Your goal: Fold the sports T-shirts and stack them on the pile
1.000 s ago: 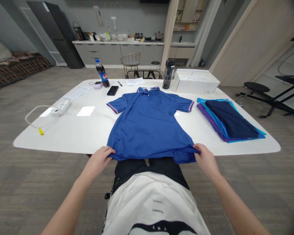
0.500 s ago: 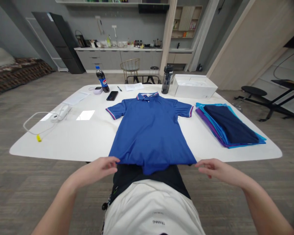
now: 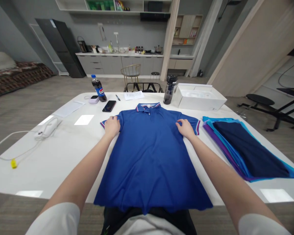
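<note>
A blue polo shirt [image 3: 149, 156] lies spread front up on the white table, with its collar pointing away from me and its hem hanging slightly over the near edge. White and red-purple stripes trim the collar and cuffs. My left hand [image 3: 112, 126] rests on the left-side sleeve, fingers bent loosely over the cloth. On the other side, my right hand [image 3: 185, 128] touches the shirt where sleeve meets body, its fingers a little apart. No gathered fabric shows in either hand; the undersides of the fingers are hidden.
Folded clothes [image 3: 250, 147] are stacked at the right. Behind the shirt stand a dark bottle [image 3: 170, 89], a white box [image 3: 201, 98] and a Pepsi bottle [image 3: 99, 88]. A phone [image 3: 109, 106], papers [image 3: 134, 95] and a corded power strip [image 3: 49, 128] lie on the table [image 3: 51, 166].
Both hands have moved forward from the hem corners to the sleeves. My view has come closer over the table, and the shirt still lies spread out.
</note>
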A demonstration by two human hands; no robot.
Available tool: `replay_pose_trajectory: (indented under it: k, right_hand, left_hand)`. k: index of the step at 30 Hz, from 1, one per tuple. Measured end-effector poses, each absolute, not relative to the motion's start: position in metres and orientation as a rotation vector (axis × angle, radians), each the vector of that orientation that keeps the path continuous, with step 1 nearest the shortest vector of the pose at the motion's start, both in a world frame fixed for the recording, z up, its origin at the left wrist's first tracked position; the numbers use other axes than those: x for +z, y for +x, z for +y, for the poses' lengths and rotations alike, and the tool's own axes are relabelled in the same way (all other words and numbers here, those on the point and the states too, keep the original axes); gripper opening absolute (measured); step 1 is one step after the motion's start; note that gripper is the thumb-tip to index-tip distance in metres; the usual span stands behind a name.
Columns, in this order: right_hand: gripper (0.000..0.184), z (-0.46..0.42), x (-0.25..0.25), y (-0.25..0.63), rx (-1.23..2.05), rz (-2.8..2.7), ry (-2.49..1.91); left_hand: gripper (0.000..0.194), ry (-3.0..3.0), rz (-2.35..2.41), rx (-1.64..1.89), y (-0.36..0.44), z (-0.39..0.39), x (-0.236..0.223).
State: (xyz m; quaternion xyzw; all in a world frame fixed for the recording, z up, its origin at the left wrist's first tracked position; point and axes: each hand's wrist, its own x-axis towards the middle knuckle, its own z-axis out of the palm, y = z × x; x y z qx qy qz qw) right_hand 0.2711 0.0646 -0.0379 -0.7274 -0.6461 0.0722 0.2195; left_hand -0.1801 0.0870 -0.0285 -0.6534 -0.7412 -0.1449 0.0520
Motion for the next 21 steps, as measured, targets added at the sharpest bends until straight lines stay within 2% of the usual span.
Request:
replay_pose_trajectory:
  k: [5,12,17,21]
  right_hand:
    - [0.041,0.131,-0.052,0.341,0.031,-1.732,-2.279]
    - [0.045,0.152,-0.07,0.374,-0.022,-1.751,-2.485]
    - [0.042,0.144,-0.068,0.377,-0.141,-1.729,-2.557]
    - [0.038,0.163,-0.058,0.348,-0.174,-1.807,-2.332]
  left_hand:
    - [0.049,-1.705,-2.427,-0.208,-0.228,0.131,-0.047]
    - [0.048,-1.956,-2.244,0.139,-0.285,0.151,-0.066]
    - [0.047,-1.883,-2.31,0.161,-0.326,0.153,-0.057]
    - [0.047,-1.925,-2.283,-0.077,-0.296,0.18,-0.048]
